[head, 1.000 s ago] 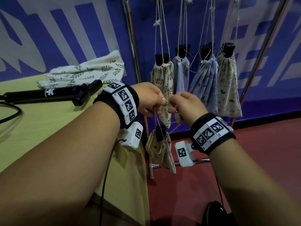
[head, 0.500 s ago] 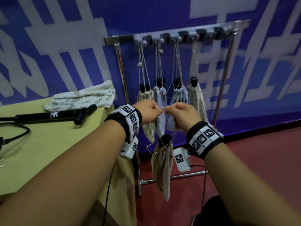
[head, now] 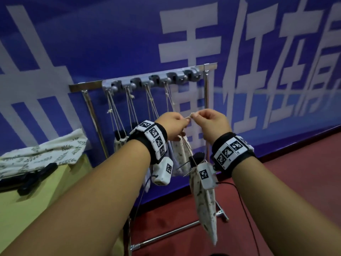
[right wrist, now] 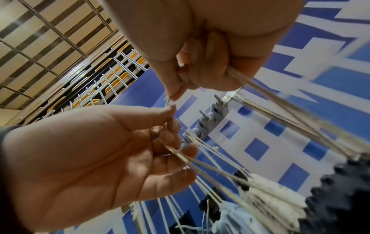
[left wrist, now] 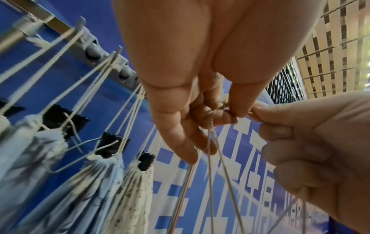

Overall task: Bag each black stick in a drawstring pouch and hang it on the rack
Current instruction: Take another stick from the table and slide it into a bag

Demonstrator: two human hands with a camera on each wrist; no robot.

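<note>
The filled pouch (head: pixel 204 204) hangs at five o'clock beneath both hands, now raised from table height toward the rack (head: pixel 156 80) at twelve o'clock. Left hand (head: pixel 172 124) and right hand (head: pixel 212 122) each pinch its drawstring (head: pixel 190 116). Judged: hanging is imminent; free hooks remain rightward.

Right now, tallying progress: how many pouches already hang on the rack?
4 hung pouches, side by side on the rack, partly behind the left hand; a fifth pouch dangles unhung.
</note>
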